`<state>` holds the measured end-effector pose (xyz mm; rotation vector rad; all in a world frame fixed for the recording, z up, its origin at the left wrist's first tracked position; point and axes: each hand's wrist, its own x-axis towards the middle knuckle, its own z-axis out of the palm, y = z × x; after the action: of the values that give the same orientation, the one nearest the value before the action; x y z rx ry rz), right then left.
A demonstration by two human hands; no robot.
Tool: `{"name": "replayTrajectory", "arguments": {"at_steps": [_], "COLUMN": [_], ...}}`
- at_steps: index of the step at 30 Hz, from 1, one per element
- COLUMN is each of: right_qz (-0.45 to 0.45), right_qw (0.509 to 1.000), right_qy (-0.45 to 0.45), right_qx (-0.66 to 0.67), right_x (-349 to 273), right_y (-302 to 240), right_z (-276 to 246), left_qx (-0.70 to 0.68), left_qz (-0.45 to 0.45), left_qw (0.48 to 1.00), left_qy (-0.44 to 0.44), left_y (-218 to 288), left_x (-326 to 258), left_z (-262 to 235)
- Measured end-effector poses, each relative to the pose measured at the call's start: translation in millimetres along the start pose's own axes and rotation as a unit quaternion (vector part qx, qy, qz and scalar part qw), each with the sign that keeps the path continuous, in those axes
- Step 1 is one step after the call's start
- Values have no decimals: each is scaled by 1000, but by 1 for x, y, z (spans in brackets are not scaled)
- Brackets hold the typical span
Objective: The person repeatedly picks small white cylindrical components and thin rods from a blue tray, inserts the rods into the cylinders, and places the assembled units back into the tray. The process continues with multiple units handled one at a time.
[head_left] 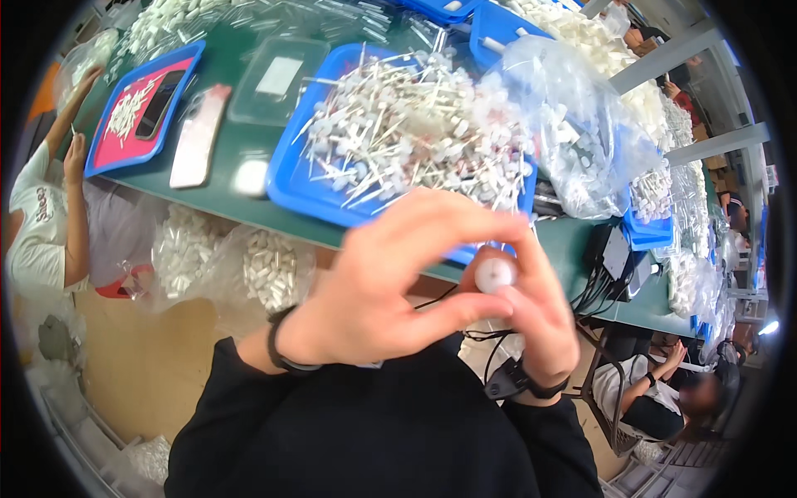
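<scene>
My left hand (390, 282) and my right hand (540, 311) meet close under the camera, in front of a green table (232, 199). Both pinch a small white round plastic part (496, 272) between fingertips; the left thumb and forefinger reach it from the left, the right fingers wrap it from below. Just behind my hands lies a blue tray (290, 178) heaped with white plastic parts with thin stems (407, 133). Black sleeves cover both forearms, and each wrist wears a dark band.
A clear bag of white parts (581, 133) stands right of the tray. A red-lined blue tray (141, 104) with a phone, another phone (199, 137) and a clear lid (278, 79) lie left. Bags of white parts (249, 266) hang below the table edge. Other people sit left and lower right.
</scene>
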<state>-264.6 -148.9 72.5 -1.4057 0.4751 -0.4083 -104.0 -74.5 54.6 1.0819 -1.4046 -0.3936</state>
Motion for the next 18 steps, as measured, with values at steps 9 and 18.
{"name": "replayTrajectory", "arguments": {"at_steps": [9,18], "right_qz": [-16,-123], "right_qw": [992,980], "right_qy": [39,146], "right_qx": [119,-61], "right_x": [-58,-55], "right_y": [60,80], "right_z": [20,35], "left_qx": [-233,-341], "left_qz": [-182,-198], "left_qw": [954,901], "left_qy": [54,181], "left_y": [1,-4], "left_x": [-107,-133], "left_z": [18,13]}}
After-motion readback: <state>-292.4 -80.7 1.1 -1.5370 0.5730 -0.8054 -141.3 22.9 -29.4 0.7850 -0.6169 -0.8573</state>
